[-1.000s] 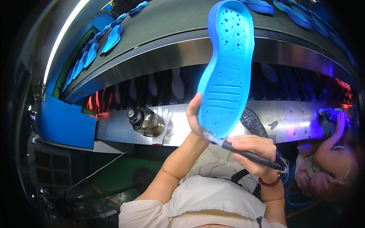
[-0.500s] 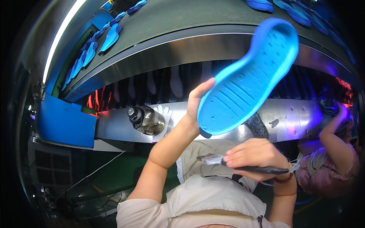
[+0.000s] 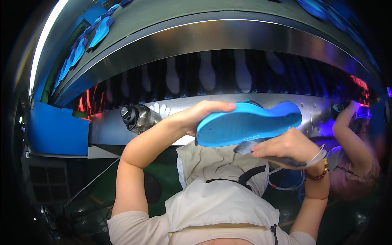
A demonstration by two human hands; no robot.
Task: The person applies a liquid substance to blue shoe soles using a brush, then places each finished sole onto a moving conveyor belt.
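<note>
A bright blue shoe sole [image 3: 249, 124] is in my left hand [image 3: 196, 116], whose fingers close around its heel end. The sole lies nearly level and tilted, so its inner face shows only at a slant. My right hand [image 3: 288, 147] grips a brush with a dark handle, and its bristles [image 3: 243, 147] are just below the sole's lower edge. Whether the bristles touch the sole, I cannot tell. Beneath and behind the sole runs a metal ledge [image 3: 183, 105].
A dark-capped bottle [image 3: 141, 118] and a white glove [image 3: 161, 109] are on the ledge to the left. Beyond it, a green conveyor belt [image 3: 171, 20] carries blue soles [image 3: 101, 32]. A blue panel [image 3: 61, 130] stands at left. At right, a co-worker's arm [image 3: 351, 136] reaches over the ledge.
The sole has come down from its raised, upright pose and turned flatter. My right hand has risen slightly, bringing the brush up close to the sole's lower edge.
</note>
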